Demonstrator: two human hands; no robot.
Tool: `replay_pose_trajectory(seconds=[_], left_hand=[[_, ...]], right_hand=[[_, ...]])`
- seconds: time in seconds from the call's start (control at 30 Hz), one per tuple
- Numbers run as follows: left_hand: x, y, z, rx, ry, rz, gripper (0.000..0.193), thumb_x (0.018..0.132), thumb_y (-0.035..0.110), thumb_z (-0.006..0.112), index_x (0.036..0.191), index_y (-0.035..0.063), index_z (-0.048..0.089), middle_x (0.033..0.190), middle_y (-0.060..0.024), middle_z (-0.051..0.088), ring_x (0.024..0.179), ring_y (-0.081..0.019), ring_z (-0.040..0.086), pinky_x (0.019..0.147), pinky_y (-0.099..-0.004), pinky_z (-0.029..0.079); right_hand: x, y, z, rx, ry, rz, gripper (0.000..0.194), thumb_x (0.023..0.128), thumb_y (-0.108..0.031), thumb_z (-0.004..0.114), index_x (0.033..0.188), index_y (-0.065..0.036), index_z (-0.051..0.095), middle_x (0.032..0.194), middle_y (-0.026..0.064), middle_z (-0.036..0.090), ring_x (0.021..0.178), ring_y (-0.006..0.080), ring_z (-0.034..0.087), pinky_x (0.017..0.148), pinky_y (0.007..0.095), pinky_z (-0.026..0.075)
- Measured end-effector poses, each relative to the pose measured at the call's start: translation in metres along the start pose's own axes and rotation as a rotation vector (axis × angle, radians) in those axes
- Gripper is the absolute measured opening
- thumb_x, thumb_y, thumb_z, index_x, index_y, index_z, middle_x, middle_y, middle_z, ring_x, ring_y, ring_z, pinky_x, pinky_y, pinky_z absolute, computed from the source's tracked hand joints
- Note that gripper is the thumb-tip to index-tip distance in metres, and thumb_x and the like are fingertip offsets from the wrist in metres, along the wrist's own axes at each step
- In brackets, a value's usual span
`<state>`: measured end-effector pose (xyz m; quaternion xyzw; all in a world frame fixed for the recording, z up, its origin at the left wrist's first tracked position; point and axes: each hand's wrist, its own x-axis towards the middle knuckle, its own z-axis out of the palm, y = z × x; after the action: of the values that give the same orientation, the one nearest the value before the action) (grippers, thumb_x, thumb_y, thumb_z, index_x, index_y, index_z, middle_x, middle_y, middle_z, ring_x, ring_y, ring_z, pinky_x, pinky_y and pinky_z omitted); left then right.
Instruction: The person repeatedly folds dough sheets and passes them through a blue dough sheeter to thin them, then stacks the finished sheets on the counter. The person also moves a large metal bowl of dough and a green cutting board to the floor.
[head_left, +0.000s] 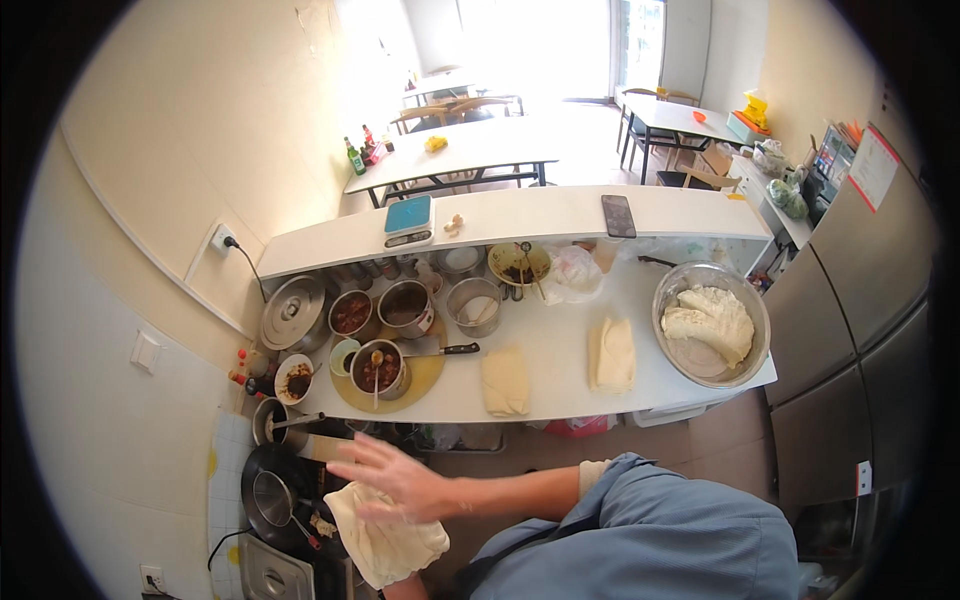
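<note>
A floppy piece of pale dough (390, 536) hangs in front of me at the lower left, beyond the counter's near edge. It drapes over my left hand, which it hides; only a bit of my left forearm (406, 589) shows beneath. My right hand (401, 480), slightly blurred, is at the dough's upper edge with fingers spread, its thumb overlapping the dough. Whether it touches cannot be told. On the white counter lie one folded stack of dough (505, 381) and another folded stack (611, 356). A large metal bowl (759, 330) holds a big dough mass (709, 322).
A cleaver (439, 349) and a metal pot of sauce with a spoon (380, 369) rest on a round board (352, 397). A wok with a strainer (274, 499) sits lower left. The raised shelf bears a kitchen scale (409, 217) and a phone (618, 216). A steel refrigerator (817, 420) stands right.
</note>
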<state>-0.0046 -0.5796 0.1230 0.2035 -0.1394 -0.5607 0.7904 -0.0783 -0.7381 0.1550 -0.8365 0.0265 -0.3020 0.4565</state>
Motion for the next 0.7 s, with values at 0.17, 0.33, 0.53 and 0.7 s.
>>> replay_pose_trajectory(seconds=[0.17,0.33,0.53,0.7], left_hand=[[0.031,-0.015,0.025,0.159,0.155,-0.284,0.089,0.097,0.076,0.034,0.154,0.0077,0.041,0.148,-0.0248,0.050,0.135,-0.0484,0.050,0.103,-0.0746,0.043],[0.054,-0.021,0.029,0.334,0.296,-0.507,0.088,0.099,0.074,0.034,0.151,0.0036,0.043,0.143,-0.0233,0.055,0.128,-0.0499,0.056,0.099,-0.0751,0.046],[0.051,0.000,0.052,-0.210,0.395,-0.264,0.086,0.100,0.072,0.035,0.151,0.0038,0.043,0.148,-0.0211,0.053,0.134,-0.0451,0.052,0.108,-0.0678,0.042],[0.028,0.012,0.045,0.246,0.391,-0.024,0.074,0.104,0.061,0.043,0.153,0.0046,0.043,0.153,-0.0159,0.050,0.141,-0.0363,0.048,0.115,-0.0547,0.039]], right_hand=[[0.014,0.038,-0.049,0.529,-0.469,0.515,0.058,0.098,-0.052,0.064,0.128,-0.002,0.065,0.111,0.0165,0.071,0.105,0.0254,0.067,0.094,0.0405,0.052],[-0.005,0.062,-0.066,0.788,-0.458,0.583,0.046,0.097,-0.049,0.068,0.106,-0.004,0.068,0.091,0.0020,0.066,0.087,0.0120,0.062,0.075,0.0325,0.053],[-0.006,0.083,-0.063,0.703,-0.196,0.584,0.045,0.092,-0.045,0.077,0.102,-0.002,0.069,0.084,0.0006,0.066,0.080,0.0098,0.058,0.073,0.0323,0.051],[0.001,0.085,-0.071,0.838,-0.138,0.612,0.039,0.093,-0.039,0.077,0.105,-0.002,0.070,0.087,0.0011,0.067,0.082,0.0085,0.059,0.074,0.0321,0.051]])
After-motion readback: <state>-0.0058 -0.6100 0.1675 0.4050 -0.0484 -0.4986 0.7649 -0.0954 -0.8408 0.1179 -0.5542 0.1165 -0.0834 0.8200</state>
